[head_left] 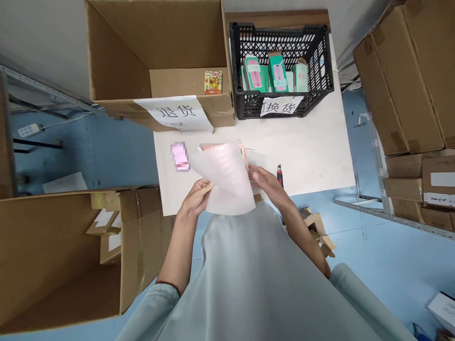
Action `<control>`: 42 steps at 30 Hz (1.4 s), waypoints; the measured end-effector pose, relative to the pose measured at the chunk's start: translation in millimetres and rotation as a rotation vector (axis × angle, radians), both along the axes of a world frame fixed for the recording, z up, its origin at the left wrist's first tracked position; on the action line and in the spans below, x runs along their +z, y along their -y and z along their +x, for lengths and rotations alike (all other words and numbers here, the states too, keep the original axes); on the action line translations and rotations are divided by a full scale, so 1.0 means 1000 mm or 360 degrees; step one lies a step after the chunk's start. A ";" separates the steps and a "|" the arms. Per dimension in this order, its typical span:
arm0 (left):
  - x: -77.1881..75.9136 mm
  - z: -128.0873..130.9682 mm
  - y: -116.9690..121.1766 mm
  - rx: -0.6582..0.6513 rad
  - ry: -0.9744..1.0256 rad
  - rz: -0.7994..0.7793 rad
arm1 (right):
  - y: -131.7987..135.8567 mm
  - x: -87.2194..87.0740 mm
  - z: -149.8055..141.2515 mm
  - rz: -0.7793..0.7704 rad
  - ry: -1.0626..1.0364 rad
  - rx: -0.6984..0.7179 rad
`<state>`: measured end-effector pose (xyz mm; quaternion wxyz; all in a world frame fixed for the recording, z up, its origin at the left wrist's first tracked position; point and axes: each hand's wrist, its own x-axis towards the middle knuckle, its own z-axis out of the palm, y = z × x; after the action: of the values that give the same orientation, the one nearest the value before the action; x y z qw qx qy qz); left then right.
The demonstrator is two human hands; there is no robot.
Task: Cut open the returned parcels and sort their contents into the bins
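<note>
Grasping the translucent white wrapping sheet (229, 182) at its left edge, my left hand (197, 196) has the thumb laid on top. The right hand (265, 182) is at the sheet's right side, its thumb and fingers partly curled beside a red-edged item (243, 155) that shows from under the sheet; whether they close on anything I cannot tell. The sheet is spread between my hands, over the near part of the white tabletop (320, 151), and hides most of that item.

Right of my right hand lies a red and black utility knife (280, 176). Left of the sheet is a small pink object (180, 157), its details blurred out. Beyond, at the back left, stands an open cardboard box (185, 52) with a paper sign (177, 112) on its front and a small colourful box (213, 82) inside. Just beside it, on the right, a black plastic crate (280, 102) holds green-and-white cartons (278, 73), and bears its own handwritten label (280, 106). At the lower left, a large open carton (142, 241) contains smaller brown boxes (106, 227).
</note>
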<state>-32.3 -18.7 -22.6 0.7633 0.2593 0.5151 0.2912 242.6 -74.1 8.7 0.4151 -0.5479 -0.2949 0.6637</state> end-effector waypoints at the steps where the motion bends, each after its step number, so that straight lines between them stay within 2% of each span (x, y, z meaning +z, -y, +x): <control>1: -0.003 -0.001 0.001 0.0008 0.0009 -0.0008 | 0.000 0.001 -0.002 0.0004 -0.0031 0.0050; 6: -0.010 -0.002 0.005 0.0071 0.0023 0.0000 | -0.004 0.007 -0.008 -0.0113 0.0031 0.0078; 10: -0.008 0.001 0.007 0.0080 0.0072 -0.0028 | -0.006 0.013 -0.013 -0.0133 -0.0104 0.0103; 15: -0.004 0.002 0.004 -0.0056 0.0070 0.0006 | -0.003 0.016 -0.021 0.0034 0.0053 -0.0140; 21: -0.008 -0.006 -0.002 0.0000 -0.0473 0.0390 | 0.005 0.032 -0.002 0.0123 0.0445 -0.0260; 28: -0.012 -0.001 -0.002 -0.0480 -0.1270 0.1143 | 0.024 0.076 0.026 0.0478 0.0987 -0.0661; 31: -0.013 0.009 -0.003 -0.0738 -0.1455 0.1402 | 0.033 0.093 0.023 0.0611 0.1094 -0.0711; 33: -0.016 0.016 -0.006 -0.0955 -0.1476 0.1513 | 0.036 0.097 0.018 0.0641 0.1095 -0.0670; 35: -0.021 0.022 -0.009 -0.1196 -0.1404 0.1592 | 0.037 0.093 0.012 0.0613 0.1040 -0.0563; 38: -0.030 0.027 -0.014 -0.1406 -0.1313 0.1616 | 0.034 0.070 0.000 0.0494 0.0976 -0.0299; 40: -0.035 0.026 -0.015 -0.1357 -0.1358 0.1535 | 0.031 0.045 -0.008 0.0411 0.1045 -0.0102; 42: -0.038 0.022 -0.014 -0.1188 -0.1441 0.1437 | 0.028 0.018 -0.016 0.0361 0.1242 0.0073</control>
<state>-10.5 -4.4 -60.6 0.3433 0.8007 0.4872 0.0602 226.2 -102.1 27.0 0.3149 -0.7027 -0.5138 0.3783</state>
